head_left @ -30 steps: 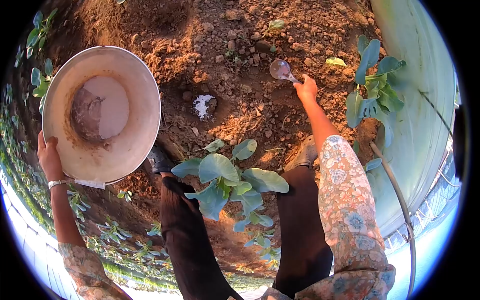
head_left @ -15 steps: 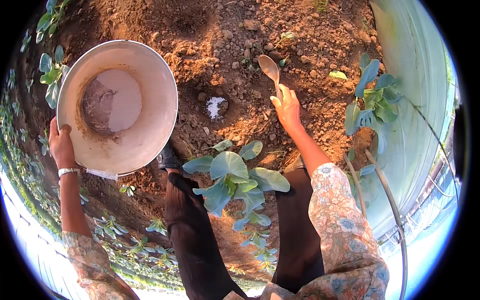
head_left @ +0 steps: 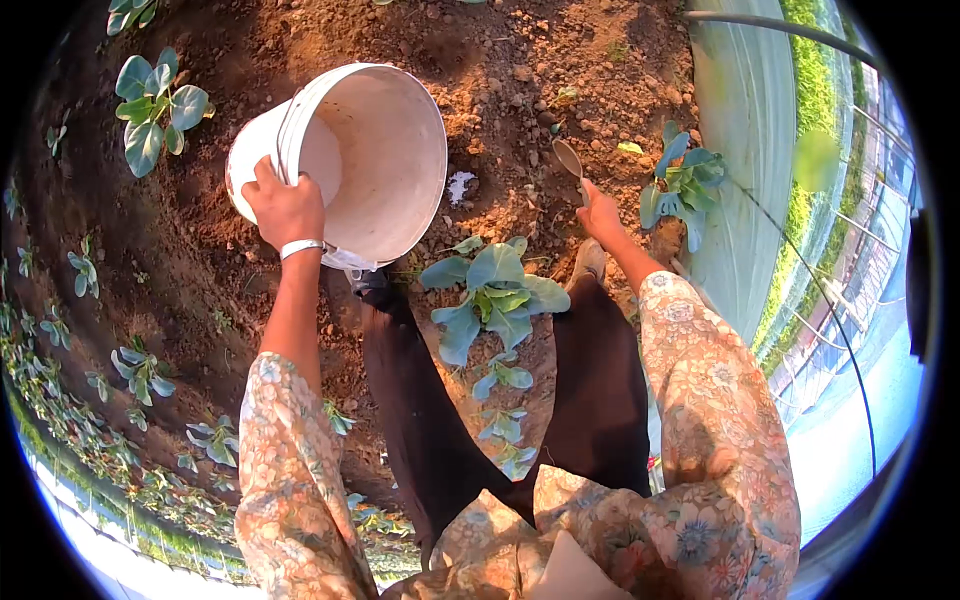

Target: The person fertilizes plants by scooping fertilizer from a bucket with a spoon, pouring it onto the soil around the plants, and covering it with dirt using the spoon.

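Observation:
My left hand (head_left: pixel 286 205) is closed at the side of a white bucket (head_left: pixel 398 165), near its wire handle. The bucket is tilted, its mouth turned to the right, and pale material shows at its bottom. In my right hand (head_left: pixel 600 215) is the handle of a spoon (head_left: pixel 567 157), whose bowl points up and away over the soil. Between bucket and spoon, a small patch of white granules (head_left: pixel 460 187) lies on the ground. A broad-leaved plant (head_left: pixel 495 285) grows between my legs.
Brown, lumpy soil (head_left: pixel 510 90) surrounds the plants. Another leafy plant (head_left: pixel 685 180) stands at right beside pale green sheeting (head_left: pixel 740 150). More seedlings (head_left: pixel 155 110) grow on the left. A dark thin line (head_left: pixel 800 265) crosses the right side.
The bucket has moved right and tipped so its side shows, my left hand with it. My right hand and the spoon have shifted slightly right and down in view. The camera view has also shifted.

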Demonstrator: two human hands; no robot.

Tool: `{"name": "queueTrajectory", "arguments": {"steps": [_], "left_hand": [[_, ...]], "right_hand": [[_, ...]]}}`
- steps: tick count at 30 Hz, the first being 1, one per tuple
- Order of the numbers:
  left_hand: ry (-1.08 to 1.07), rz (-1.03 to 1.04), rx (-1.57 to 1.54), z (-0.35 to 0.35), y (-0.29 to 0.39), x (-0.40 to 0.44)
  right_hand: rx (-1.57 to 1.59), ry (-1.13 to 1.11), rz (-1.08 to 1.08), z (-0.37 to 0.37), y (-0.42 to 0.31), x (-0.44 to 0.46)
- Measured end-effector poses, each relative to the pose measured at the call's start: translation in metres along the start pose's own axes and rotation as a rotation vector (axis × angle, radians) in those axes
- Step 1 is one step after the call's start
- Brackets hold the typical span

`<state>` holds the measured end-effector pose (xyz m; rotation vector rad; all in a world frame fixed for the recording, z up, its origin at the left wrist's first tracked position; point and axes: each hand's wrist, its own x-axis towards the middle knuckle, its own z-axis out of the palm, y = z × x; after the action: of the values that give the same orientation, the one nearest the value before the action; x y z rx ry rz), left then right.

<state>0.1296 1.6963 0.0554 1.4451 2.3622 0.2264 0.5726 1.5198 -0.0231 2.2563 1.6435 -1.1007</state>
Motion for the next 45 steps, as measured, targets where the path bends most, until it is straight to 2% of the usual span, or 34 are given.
{"name": "queueTrajectory", "arguments": {"steps": [2, 5, 6, 8, 9, 12, 13, 14, 16, 17, 19, 20, 21, 22, 24, 25, 28, 29, 30, 32, 34, 36, 38, 41, 43, 44, 45], "left_hand": [[-0.059, -0.045, 0.037, 0.000, 0.006, -0.001], [-0.089, -0.074, 0.094, -0.003, 0.011, 0.000], [-0.091, -0.076, 0.118, -0.003, 0.008, 0.003], [-0.086, -0.080, 0.172, -0.003, -0.002, 0.016], [-0.083, -0.054, 0.173, -0.006, -0.014, 0.025], [-0.139, 0.010, 0.169, -0.023, -0.050, 0.058], [-0.127, 0.017, 0.163, -0.029, -0.056, 0.069], [-0.133, -0.014, 0.213, -0.038, -0.063, 0.080], [-0.092, -0.132, 0.179, -0.064, -0.023, 0.093], [-0.101, -0.146, 0.165, -0.078, -0.001, 0.099], [-0.106, -0.185, 0.116, -0.104, 0.043, 0.111], [-0.128, -0.213, 0.078, -0.112, 0.046, 0.122], [-0.152, -0.217, -0.068, -0.115, 0.035, 0.138], [-0.181, -0.227, -0.214, -0.114, 0.023, 0.149], [-0.195, -0.227, -0.271, -0.107, 0.027, 0.164], [-0.193, -0.189, -0.281, -0.100, 0.031, 0.170], [-0.160, -0.085, -0.336, -0.069, 0.023, 0.205], [-0.194, -0.055, -0.299, -0.062, 0.022, 0.215], [-0.226, -0.027, -0.264, -0.056, 0.022, 0.224], [-0.130, -0.014, -0.249, -0.034, 0.014, 0.242], [-0.123, -0.034, -0.319, -0.035, 0.015, 0.262], [-0.130, -0.113, -0.261, -0.039, 0.015, 0.275], [-0.132, -0.151, -0.345, -0.040, 0.004, 0.275], [-0.116, -0.213, -0.404, -0.040, -0.010, 0.271], [-0.100, -0.253, -0.465, -0.040, -0.025, 0.271], [-0.083, -0.236, -0.407, -0.041, -0.023, 0.271], [-0.066, -0.219, -0.344, -0.042, -0.020, 0.270]], "right_hand": [[-0.047, 0.013, 0.177, -0.025, -0.027, 0.002], [0.052, -0.054, 0.241, -0.071, -0.048, 0.022], [0.094, 0.023, 0.193, -0.079, -0.049, 0.031], [0.286, -0.120, 0.298, -0.115, -0.060, 0.053], [0.293, -0.102, 0.202, -0.118, -0.046, 0.068], [0.303, -0.248, 0.227, -0.143, -0.039, 0.113], [0.189, -0.205, 0.082, -0.122, -0.010, 0.135], [0.186, -0.234, 0.076, -0.125, -0.011, 0.141], [0.172, -0.306, 0.052, -0.132, -0.025, 0.149], [0.124, -0.262, -0.066, -0.115, -0.015, 0.152], [0.286, -0.521, 0.157, -0.115, -0.036, 0.156], [0.365, -0.637, 0.275, -0.117, -0.052, 0.159], [0.342, -0.681, 0.305, -0.120, -0.066, 0.159], [0.286, -0.612, 0.201, -0.104, -0.066, 0.160], [0.161, -0.466, -0.001, -0.045, -0.058, 0.161], [0.188, -0.369, -0.012, -0.009, -0.050, 0.159], [0.281, -0.340, 0.197, -0.019, -0.094, 0.151], [0.321, -0.181, 0.189, 0.006, -0.086, 0.147], [0.263, -0.158, 0.321, 0.013, -0.090, 0.149], [0.118, -0.101, 0.388, 0.044, -0.076, 0.156], [0.176, -0.088, 0.316, 0.057, -0.078, 0.162], [0.256, -0.057, 0.244, 0.087, -0.083, 0.154], [0.080, -0.028, 0.154, 0.129, -0.083, 0.129], [0.160, -0.301, 0.307, 0.114, -0.109, 0.103], [0.097, -0.416, 0.287, 0.108, -0.107, 0.084], [0.066, -0.467, 0.268, 0.107, -0.105, 0.079], [0.126, -0.395, 0.260, 0.106, -0.099, 0.072]]}}
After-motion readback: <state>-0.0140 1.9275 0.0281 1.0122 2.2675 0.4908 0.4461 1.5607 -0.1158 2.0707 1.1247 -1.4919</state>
